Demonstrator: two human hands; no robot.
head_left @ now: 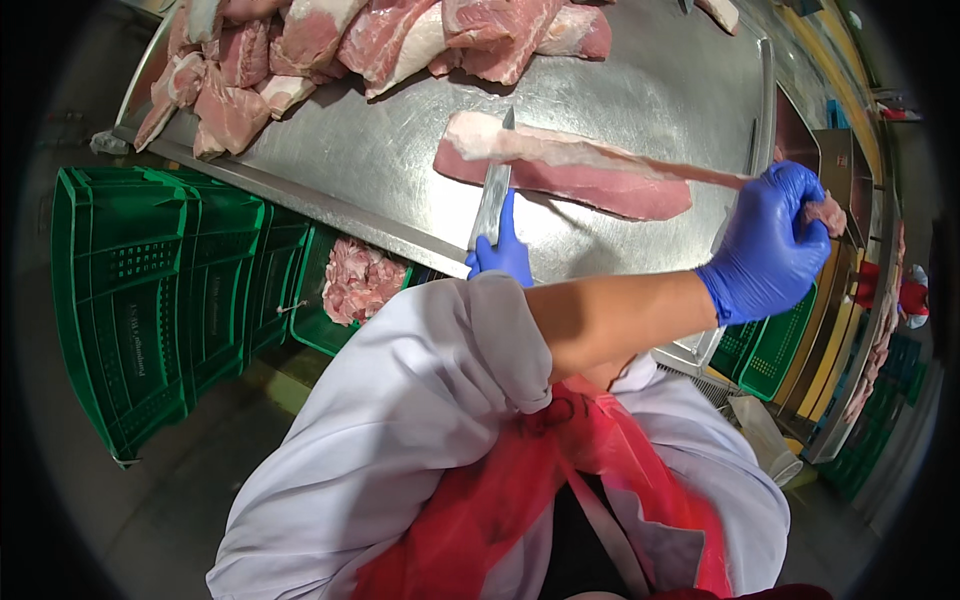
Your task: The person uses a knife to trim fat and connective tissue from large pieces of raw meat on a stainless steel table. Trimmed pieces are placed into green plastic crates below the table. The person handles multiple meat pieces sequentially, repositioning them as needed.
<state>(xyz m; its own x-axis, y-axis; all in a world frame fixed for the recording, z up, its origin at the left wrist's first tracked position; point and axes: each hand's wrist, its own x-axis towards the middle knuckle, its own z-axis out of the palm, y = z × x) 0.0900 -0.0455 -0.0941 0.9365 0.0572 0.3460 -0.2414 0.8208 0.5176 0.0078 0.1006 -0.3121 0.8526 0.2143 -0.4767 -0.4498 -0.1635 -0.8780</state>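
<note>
My left hand (762, 240), in a blue glove, reaches across to the right and grips the end of a long pale fat strip (600, 150), with a small lump of meat at its fingers. The strip stretches over a long pink piece of meat (620, 200) on the steel table (360, 140). My right hand (505, 250), also gloved, holds a knife (492, 200) with a finger along it; the blade crosses the left part of the meat under the strip. My right forearm is mostly hidden behind my left arm and sleeve.
Several raw meat cuts (300, 40) are piled along the table's back left. Green crates (130, 290) stand left, beside a green bin of meat pieces (360, 280). More green crates (760, 350) and steel work surfaces are at right, with a person in red (910, 295) at the far right edge.
</note>
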